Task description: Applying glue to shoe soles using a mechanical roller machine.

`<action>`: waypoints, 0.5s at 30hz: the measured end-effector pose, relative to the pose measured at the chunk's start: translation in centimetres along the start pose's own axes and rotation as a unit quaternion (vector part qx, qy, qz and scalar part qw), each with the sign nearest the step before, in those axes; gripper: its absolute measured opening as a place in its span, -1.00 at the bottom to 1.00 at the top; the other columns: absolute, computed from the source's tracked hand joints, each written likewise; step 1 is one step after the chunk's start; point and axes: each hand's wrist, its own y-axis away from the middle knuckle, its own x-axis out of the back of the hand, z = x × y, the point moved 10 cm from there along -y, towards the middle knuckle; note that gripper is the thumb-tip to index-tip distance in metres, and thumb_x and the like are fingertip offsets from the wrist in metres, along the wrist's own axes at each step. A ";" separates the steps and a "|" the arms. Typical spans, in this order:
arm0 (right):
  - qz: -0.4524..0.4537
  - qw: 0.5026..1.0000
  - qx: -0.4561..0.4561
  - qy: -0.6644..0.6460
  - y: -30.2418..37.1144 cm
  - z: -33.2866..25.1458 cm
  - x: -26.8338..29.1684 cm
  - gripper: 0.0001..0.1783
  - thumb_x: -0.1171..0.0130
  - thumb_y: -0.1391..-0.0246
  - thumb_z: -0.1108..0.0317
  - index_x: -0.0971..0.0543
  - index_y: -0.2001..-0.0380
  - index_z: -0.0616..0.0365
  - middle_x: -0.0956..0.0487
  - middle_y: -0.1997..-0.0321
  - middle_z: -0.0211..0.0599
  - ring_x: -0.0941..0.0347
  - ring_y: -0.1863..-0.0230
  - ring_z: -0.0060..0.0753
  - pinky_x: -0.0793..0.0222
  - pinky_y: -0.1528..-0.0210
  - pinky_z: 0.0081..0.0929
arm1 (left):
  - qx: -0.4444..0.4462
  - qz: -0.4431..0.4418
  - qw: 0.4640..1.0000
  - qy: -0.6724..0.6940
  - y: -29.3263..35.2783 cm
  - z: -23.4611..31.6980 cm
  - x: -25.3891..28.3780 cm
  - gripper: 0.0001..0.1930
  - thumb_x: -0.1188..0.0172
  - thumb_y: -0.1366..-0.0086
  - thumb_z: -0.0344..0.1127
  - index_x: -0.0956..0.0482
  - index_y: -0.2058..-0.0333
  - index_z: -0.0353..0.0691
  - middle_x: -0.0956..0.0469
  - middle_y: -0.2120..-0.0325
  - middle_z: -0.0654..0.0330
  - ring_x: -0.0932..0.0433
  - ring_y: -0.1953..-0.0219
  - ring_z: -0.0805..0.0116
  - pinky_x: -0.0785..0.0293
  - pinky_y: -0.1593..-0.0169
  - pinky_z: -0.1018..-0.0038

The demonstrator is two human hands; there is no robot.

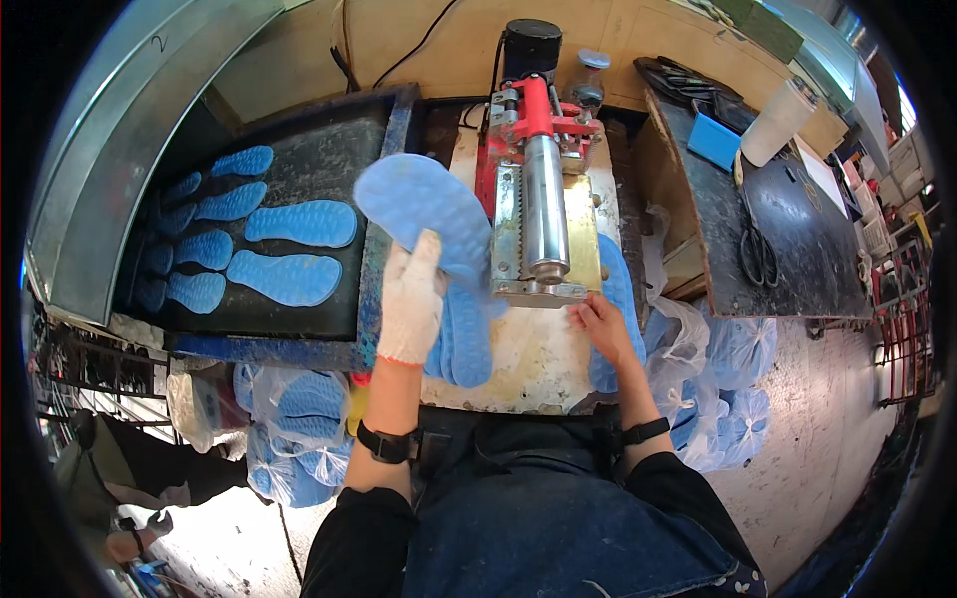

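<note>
1 blue sole point(419, 199) in left hand point(411, 307)

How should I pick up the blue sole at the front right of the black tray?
I'd take the blue sole by its broad right end, coming in from the right and pinching its edge. It lies flat, so that edge may need lifting a little first. Nothing covers that end, while other soles lie behind and to its left on the tray.
</note>
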 end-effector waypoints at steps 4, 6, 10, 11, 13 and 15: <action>-0.008 1.000 -0.004 -0.002 0.0 -0.2 -0.1 -0.71 0.05 -0.24 0.46 -0.43 -0.01 0.29 -0.57 0.29 -0.36 -0.46 0.31 -0.65 -0.42 0.23 -0.66 | 0.030 0.058 0.997 -0.043 -2.5 0.1 1.6 -0.64 0.07 -0.41 -0.35 -0.25 -0.15 -0.26 -0.42 0.00 0.17 -0.42 -0.03 0.28 -0.34 -0.11 0.26; -0.011 1.000 0.000 -0.009 0.0 -0.5 -0.1 -0.70 0.05 -0.24 0.46 -0.43 -0.02 0.28 -0.57 0.29 -0.37 -0.45 0.31 -0.66 -0.42 0.23 -0.67 | 0.015 0.024 0.999 -0.042 -2.9 -0.4 0.0 -0.62 0.06 -0.41 -0.32 -0.24 -0.16 -0.27 -0.42 0.00 0.17 -0.41 -0.04 0.29 -0.33 -0.12 0.29; -0.008 0.999 0.009 0.034 0.2 -0.8 -0.1 -0.70 0.05 -0.24 0.46 -0.45 -0.02 0.28 -0.57 0.28 -0.36 -0.45 0.33 -0.66 -0.40 0.24 -0.68 | -0.051 -0.038 0.975 -0.213 -2.3 -0.5 -3.3 -0.61 0.04 -0.40 -0.25 -0.33 -0.10 -0.36 -0.43 -0.02 0.15 -0.38 -0.04 0.39 -0.26 -0.13 0.48; -0.007 0.999 -0.016 0.039 0.2 -0.3 0.0 -0.70 0.05 -0.24 0.46 -0.45 -0.01 0.27 -0.57 0.28 -0.36 -0.45 0.33 -0.66 -0.39 0.24 -0.68 | -0.083 -0.035 0.956 -0.280 -2.1 0.0 -3.7 -0.62 0.05 -0.40 -0.25 -0.36 -0.08 -0.38 -0.45 0.00 0.15 -0.39 -0.02 0.40 -0.26 -0.12 0.49; -0.006 0.999 0.007 0.035 0.2 -0.5 0.1 -0.70 0.05 -0.24 0.46 -0.45 -0.02 0.27 -0.57 0.27 -0.35 -0.46 0.33 -0.65 -0.40 0.24 -0.67 | -0.066 -0.020 0.941 -0.331 -2.1 -0.1 -3.6 -0.62 0.04 -0.39 -0.23 -0.37 -0.04 -0.40 -0.49 0.07 0.11 -0.42 0.02 0.35 -0.29 -0.09 0.46; -0.011 0.999 0.015 0.028 0.0 -0.3 0.1 -0.70 0.05 -0.24 0.46 -0.45 -0.02 0.27 -0.57 0.27 -0.35 -0.46 0.33 -0.64 -0.40 0.24 -0.66 | -0.074 -0.006 0.922 -0.380 -2.2 0.4 -3.3 -0.61 0.03 -0.38 -0.21 -0.38 -0.01 -0.43 -0.54 0.13 0.06 -0.46 0.07 0.31 -0.32 -0.06 0.43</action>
